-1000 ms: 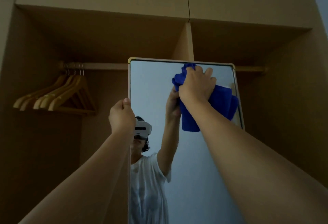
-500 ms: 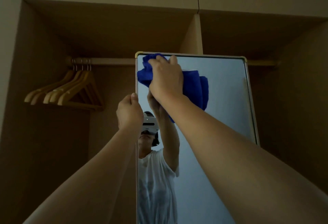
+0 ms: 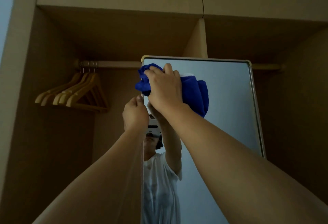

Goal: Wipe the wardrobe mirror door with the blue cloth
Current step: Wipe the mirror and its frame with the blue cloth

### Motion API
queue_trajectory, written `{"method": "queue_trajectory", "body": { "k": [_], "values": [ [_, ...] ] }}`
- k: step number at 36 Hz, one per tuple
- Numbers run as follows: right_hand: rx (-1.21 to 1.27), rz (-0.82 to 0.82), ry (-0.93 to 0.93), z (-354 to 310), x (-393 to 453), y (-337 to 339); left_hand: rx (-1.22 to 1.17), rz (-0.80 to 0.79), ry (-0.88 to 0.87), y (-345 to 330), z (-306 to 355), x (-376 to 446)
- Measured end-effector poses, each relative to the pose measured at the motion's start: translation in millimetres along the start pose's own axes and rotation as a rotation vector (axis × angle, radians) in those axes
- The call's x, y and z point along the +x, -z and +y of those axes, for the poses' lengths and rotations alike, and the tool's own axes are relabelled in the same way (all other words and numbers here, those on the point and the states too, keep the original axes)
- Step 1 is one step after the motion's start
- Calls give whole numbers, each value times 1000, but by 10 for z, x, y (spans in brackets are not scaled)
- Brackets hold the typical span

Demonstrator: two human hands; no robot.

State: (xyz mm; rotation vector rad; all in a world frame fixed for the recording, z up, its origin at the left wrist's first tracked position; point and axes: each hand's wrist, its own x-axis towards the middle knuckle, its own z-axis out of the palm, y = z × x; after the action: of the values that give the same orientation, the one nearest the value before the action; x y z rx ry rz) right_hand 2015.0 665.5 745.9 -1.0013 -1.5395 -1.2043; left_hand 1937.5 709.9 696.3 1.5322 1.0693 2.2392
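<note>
Wooden hangers (image 3: 74, 93) hung on the rail at left. Left hand (image 3: 135, 114) gripped the mirror door's (image 3: 229, 103) left edge, fingers curled round it; right hand (image 3: 164, 89) pressed the bunched blue cloth (image 3: 195, 92) against the glass at the top-left corner. Judged early: only the top strip looked covered, the lower glass left.

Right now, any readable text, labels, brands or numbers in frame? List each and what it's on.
None can be read.
White tag on the blue cloth: visible beside the right hand, any print too small and blurred to read.
Headset reflected in the mirror door: light-coloured, no legible marking.
Wooden hangers and wardrobe panels: no text visible.
</note>
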Motion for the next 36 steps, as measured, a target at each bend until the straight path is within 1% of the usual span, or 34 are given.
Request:
{"method": "queue_trajectory", "body": {
  "k": [3,7,12,15,19,22,26,31,36],
  "values": [
    [-4,-15,-6,-10,44,13,1,6,23,-5,-1,11],
    [15,-3,-10,-42,-111,-41,-68,-25,48,12,4,17],
    [18,0,-11,-97,-427,-140,-179,-18,159,41,1,28],
    [37,-1,-18,-129,-577,-159,-212,-17,208,44,14,28],
    [8,12,23,-126,-750,-184,-223,-15,252,26,53,8],
    [-8,17,42,-96,-763,-168,-206,-21,225,25,71,-12],
    [-22,-17,53,-49,-624,-155,-182,-24,152,35,69,-15],
    [-25,-5,-44,42,-352,-99,-158,-27,117,23,65,-42],
    [-13,7,-53,46,-358,-99,-113,-31,80,24,23,-32]
  ]
}}
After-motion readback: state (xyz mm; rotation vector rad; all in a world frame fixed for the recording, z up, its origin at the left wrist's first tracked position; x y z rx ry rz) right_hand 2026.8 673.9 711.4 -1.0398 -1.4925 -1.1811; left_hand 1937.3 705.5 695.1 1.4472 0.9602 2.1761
